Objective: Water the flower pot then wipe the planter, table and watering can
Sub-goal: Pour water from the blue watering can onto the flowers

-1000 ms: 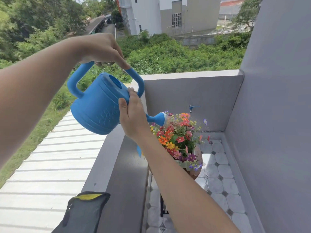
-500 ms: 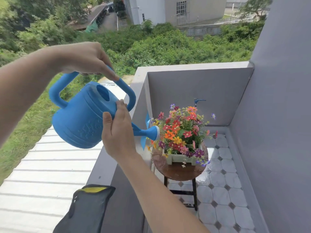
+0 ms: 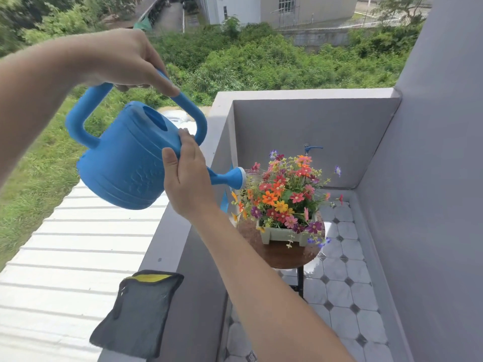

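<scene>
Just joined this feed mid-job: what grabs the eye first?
A big blue plastic watering can, tilted, fills the left centre: left hand grips its top handle, right hand holds its front. Its spout points at bright mixed flowers in a pale green planter on a round wooden table, right of centre. A dark grey cloth lies on the ledge below.

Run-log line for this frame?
watering | left hand grips watering can handle | right hand braces its body | spout at flowers | cloth on ledge
</scene>
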Available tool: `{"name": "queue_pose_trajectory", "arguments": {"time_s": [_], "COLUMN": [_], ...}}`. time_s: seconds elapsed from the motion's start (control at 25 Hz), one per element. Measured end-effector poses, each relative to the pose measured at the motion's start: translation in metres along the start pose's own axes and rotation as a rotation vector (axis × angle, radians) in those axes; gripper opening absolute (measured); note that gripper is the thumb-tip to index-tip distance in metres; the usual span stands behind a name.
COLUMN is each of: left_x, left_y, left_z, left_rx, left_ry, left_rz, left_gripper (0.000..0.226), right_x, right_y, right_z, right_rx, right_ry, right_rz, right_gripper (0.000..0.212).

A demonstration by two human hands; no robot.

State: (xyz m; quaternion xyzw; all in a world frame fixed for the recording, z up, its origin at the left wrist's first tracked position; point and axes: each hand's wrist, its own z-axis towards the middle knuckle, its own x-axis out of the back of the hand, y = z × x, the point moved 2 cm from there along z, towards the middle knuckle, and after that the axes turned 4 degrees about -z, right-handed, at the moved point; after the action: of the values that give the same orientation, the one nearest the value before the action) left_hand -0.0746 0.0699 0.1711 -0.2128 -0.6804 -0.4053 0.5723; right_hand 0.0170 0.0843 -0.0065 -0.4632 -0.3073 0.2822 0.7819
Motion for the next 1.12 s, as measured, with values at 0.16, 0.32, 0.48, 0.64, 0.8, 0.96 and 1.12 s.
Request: {"name": "queue_pose_trajectory", "arguments": {"time_s": [0.16, 0.32, 0.48, 0.64, 0.8, 0.96, 1.12], "left_x": [-0.004, -0.016, -0.017, -0.002, 0.015, 0.012, 0.002], "left_y": [0.008, 0.024, 0.046, 0.06, 0.06, 0.061, 0.071], "left_z": [-0.009, -0.009, 0.0, 0.012, 0.019, 0.021, 0.028], "left_rx": [0.006, -0.008, -0.046, -0.058, -0.032, -0.014, -0.018], "left_ry": [-0.055, -0.117, -0.112, -0.018, 0.019, -0.049, -0.097], "left_rz": [0.021, -0.024, -0.06, -0.036, -0.048, -0.012, -0.018], "left_gripper": [0.022, 0.021, 0.025, 0.028, 0.027, 0.025, 0.025], "right_x": [-0.005, 0.007, 0.034, 0.054, 0.057, 0.052, 0.059], "right_y": [-0.004, -0.005, -0.003, -0.008, -0.017, -0.013, -0.009], "right_z": [-0.019, -0.036, -0.031, -0.003, 0.019, 0.012, 0.005], "right_rx": [-0.035, -0.039, -0.037, 0.006, 0.03, 0.011, -0.019], "right_ry": [0.012, 0.113, 0.163, 0.143, 0.096, 0.08, 0.135], "right_rz": [0.041, 0.019, -0.012, -0.034, -0.031, -0.001, 0.006], "right_gripper": [0.056, 0.066, 0.059, 0.057, 0.056, 0.054, 0.055]}}
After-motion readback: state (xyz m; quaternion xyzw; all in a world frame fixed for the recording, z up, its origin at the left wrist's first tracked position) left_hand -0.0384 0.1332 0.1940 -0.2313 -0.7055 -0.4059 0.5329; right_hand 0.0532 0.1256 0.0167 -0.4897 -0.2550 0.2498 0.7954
